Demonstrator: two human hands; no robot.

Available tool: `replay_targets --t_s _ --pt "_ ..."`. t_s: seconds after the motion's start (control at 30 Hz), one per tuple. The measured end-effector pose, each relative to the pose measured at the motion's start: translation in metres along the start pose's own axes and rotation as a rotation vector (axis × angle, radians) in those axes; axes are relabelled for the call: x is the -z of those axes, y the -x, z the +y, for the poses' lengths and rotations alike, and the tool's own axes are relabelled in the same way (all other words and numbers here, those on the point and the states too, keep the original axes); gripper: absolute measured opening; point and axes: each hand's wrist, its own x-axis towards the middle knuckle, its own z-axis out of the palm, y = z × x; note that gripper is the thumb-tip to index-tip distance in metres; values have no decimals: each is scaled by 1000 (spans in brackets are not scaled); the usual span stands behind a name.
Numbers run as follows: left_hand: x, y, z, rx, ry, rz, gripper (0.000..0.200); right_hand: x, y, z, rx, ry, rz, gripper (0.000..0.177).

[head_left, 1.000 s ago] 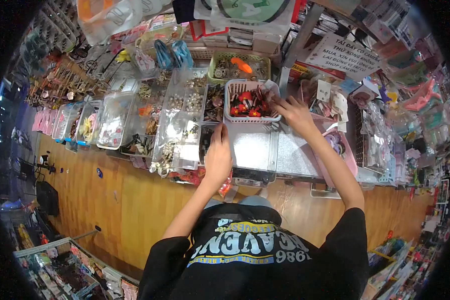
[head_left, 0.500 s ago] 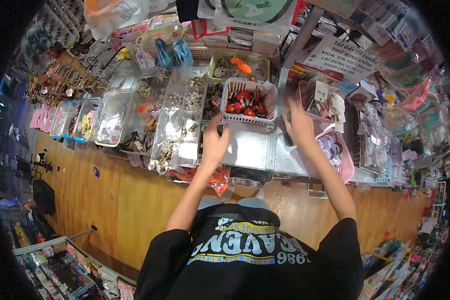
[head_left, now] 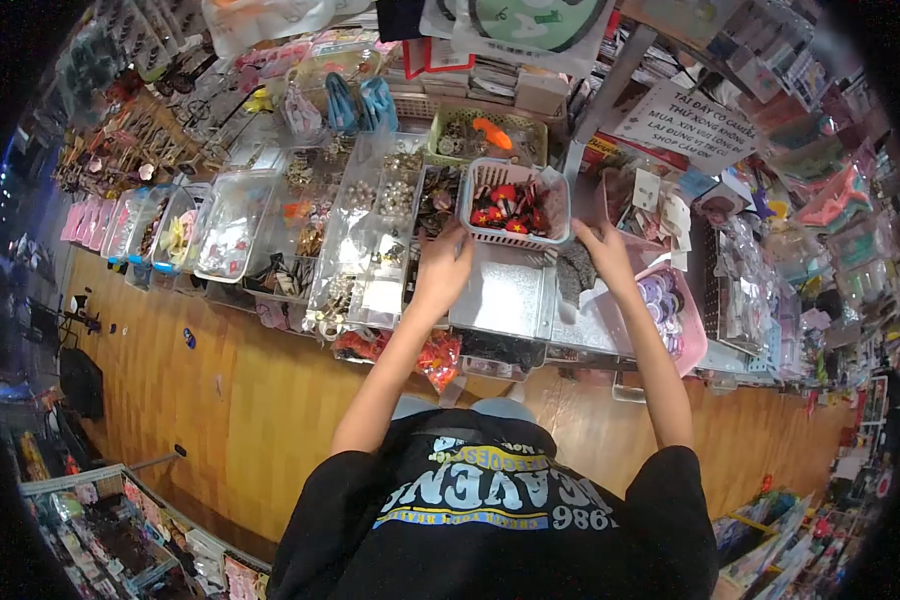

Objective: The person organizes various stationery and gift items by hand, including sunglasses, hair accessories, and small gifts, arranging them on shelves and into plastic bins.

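A small pale blue plastic basket with slatted sides stands at the middle of the counter. Inside it lie red pieces with yellow stars among dark ones. My left hand is closed at the basket's front left corner, its fingertips partly hidden against the side. At the opposite corner, the fingers of my right hand grip the right edge of the rim. A fuzzy grey piece lies just below my right hand, beside the bare metal counter top.
Clear compartment trays of pearl hair accessories lie left of the basket. A green basket stands behind it. To the right are a pink basket of purple rings and a printed sign. A red packet hangs at the front edge.
My right hand has come in to the basket's right corner. The basket has shifted slightly right, and my left hand has moved along with it. The grey piece now shows more clearly.
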Motion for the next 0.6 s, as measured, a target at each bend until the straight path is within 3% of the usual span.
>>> replay_targets --t_s 0.03,0.1,0.2,0.27,0.33,0.37,0.47,0.53,0.57,0.6 --pt "0 3 0 -5 6 -11 34 8 5 -2 -56 -7 22 43" --pt "1 15 0 -156 -138 259 37 24 25 -15 -121 -144 99 33" --pt "11 40 23 -216 -18 255 35 52 69 -27 -161 -234 176 27" --pt "14 56 51 -129 -8 136 34 69 101 -33 -210 -210 274 25" --pt "0 66 63 -139 40 45 32 81 126 -40 -168 56 623 27" --pt "-11 69 66 -172 88 -9 30 94 138 -7 -113 145 716 27" --pt "-56 72 90 -261 234 -241 28 121 153 1 2 160 916 26" --pt "-89 76 97 -246 221 -434 35 136 165 18 2 295 858 22" --pt "-104 75 103 -246 218 -437 35 141 175 33 41 413 779 20" --pt "-120 72 110 -11 382 -552 40 146 182 44 86 532 696 19"
